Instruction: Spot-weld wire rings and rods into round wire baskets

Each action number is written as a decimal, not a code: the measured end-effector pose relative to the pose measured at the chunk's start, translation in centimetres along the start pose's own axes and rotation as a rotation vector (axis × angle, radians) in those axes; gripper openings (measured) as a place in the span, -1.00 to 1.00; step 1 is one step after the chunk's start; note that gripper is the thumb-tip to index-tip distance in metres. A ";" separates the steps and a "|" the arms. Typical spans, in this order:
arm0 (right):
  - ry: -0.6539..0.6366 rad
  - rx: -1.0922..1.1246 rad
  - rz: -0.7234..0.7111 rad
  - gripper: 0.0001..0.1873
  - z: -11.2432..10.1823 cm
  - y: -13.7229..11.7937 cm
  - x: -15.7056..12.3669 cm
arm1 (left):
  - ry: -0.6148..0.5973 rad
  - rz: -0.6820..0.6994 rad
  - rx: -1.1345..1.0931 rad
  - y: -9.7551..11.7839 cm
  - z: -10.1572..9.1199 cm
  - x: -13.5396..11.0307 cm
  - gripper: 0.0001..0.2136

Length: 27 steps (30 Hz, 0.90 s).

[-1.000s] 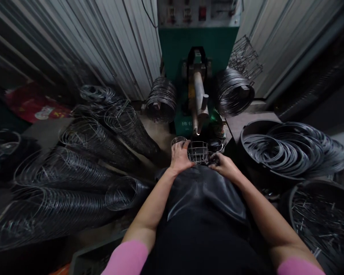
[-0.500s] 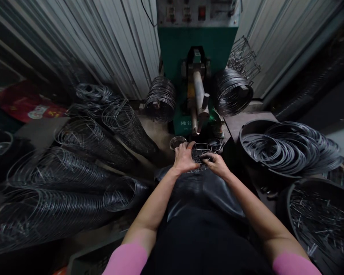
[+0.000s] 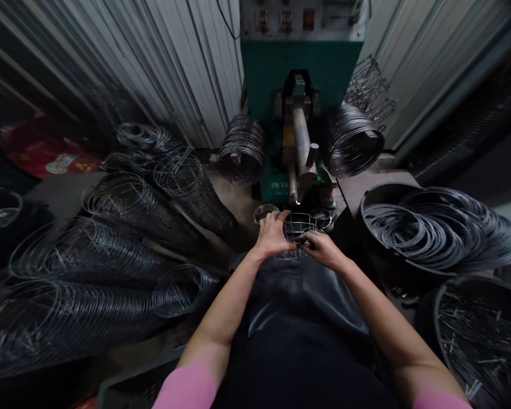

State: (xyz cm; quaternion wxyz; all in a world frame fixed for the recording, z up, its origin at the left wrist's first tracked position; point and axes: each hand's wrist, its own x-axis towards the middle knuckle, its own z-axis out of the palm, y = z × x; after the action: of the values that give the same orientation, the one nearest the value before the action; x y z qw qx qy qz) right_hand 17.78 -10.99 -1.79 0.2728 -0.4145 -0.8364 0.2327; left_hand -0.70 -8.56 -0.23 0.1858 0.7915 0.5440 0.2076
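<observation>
A round wire basket (image 3: pixel 296 227) with a grid of crossed wires sits between my hands, just above my dark apron. My left hand (image 3: pixel 273 236) grips its left side, thumb and fingers spread around the rim. On the right side of the basket, the fingers of my right hand (image 3: pixel 318 247) are bent together; whether they pinch a small piece or the wire itself is hidden. Just beyond the basket are the electrode tips of a green spot welding machine (image 3: pixel 298 201), with a small bright spot at the tip.
Tall stacks of wire rings (image 3: pixel 89 312) stand at the left. Coils of wire (image 3: pixel 241 150) flank the machine. At the right, a black tub (image 3: pixel 364 227) holds wire rings, and another tub (image 3: pixel 436 335) holds short wire pieces. A green crate (image 3: pixel 123 380) is at lower left.
The view has shifted slightly. My right hand has moved a little down and right at the basket, leaving more of its grid showing. My left hand keeps its grip.
</observation>
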 end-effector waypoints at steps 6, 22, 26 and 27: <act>0.072 -0.023 -0.032 -0.85 0.3 0.7 0.9 | -0.013 0.005 -0.042 -1.2 0.1 1.5 -0.10; 0.073 -0.105 0.012 -0.83 -1.4 2.1 4.6 | -0.020 -0.013 -0.131 -2.5 0.0 6.2 -0.13; 0.094 -0.134 0.053 -0.80 -1.2 1.9 4.4 | -0.005 -0.022 -0.122 -2.3 0.0 6.2 -0.14; 0.096 -0.147 0.063 -0.80 -1.2 1.9 4.3 | -0.004 -0.026 -0.114 -2.3 -0.1 6.1 -0.14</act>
State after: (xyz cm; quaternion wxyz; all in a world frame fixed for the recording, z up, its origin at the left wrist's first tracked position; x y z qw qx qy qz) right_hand 17.41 -6.21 -0.90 0.2740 -0.4700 -0.8239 0.1591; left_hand -0.57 -2.03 -0.60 0.2343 0.7729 0.5413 0.2339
